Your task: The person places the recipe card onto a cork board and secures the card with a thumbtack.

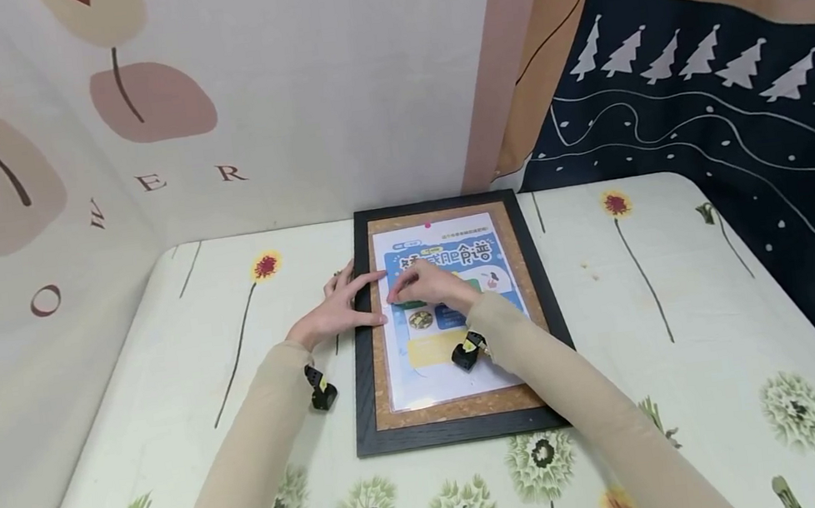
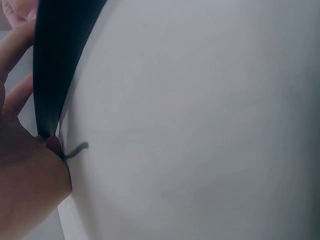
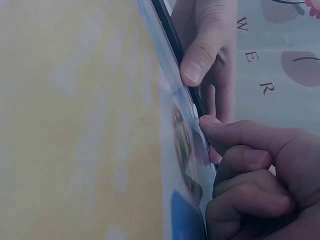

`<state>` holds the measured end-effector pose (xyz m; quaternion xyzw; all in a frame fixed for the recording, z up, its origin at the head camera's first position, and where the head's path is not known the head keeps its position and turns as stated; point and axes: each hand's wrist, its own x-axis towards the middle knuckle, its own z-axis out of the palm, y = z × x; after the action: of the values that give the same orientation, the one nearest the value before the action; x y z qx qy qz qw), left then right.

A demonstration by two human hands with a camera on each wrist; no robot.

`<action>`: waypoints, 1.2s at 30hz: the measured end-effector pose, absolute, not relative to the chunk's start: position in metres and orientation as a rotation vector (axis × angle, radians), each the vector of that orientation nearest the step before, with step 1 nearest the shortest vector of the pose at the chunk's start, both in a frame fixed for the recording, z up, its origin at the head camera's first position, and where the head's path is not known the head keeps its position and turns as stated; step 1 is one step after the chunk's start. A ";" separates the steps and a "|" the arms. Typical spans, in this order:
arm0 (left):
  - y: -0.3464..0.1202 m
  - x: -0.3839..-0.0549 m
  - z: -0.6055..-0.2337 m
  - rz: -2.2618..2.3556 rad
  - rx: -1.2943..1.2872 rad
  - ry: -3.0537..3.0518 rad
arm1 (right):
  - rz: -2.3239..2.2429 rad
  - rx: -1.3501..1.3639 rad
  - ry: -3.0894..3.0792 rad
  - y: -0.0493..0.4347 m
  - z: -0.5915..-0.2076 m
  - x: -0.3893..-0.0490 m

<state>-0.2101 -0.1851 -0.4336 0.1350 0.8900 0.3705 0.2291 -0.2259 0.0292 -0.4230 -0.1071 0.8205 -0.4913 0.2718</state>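
Note:
A laminated poster [image 1: 444, 380] with Chinese lettering lies on a black-framed cork board [image 1: 458, 431]. One pink pushpin [image 1: 428, 226] marks the poster's top edge. My left hand [image 1: 331, 311] reaches over the board's left side, thumb and index finger stretched across the black frame [image 2: 57, 55] to the poster's edge; its other fingers lie along the frame's outer side. Close beside them, my right hand [image 1: 429, 283] has thumb and index finger pinched together at the poster's left edge. In the right wrist view its other fingers [image 3: 240, 192] are curled in; I cannot tell what the pinch holds.
The board lies on a flower-printed tablecloth [image 1: 287, 452], its far edge close to a pale cloth wall [image 1: 331, 112] with letters. To the right hangs a dark cloth with white trees [image 1: 702, 120]. Small black cameras sit on both wrists.

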 end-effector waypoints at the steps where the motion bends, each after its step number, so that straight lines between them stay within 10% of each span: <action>1: -0.185 -0.210 -0.433 1.021 0.369 2.448 | -1.325 -0.285 2.209 0.031 -0.422 -0.225; 36: -0.184 -0.207 -0.433 1.059 0.330 2.441 | -1.392 -0.220 2.295 0.119 -0.409 -0.207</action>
<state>-0.2072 -0.1841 -0.4326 0.1197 0.8864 0.3846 0.2281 -0.2065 0.1189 -0.4089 -0.0798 0.8307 -0.5040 0.2224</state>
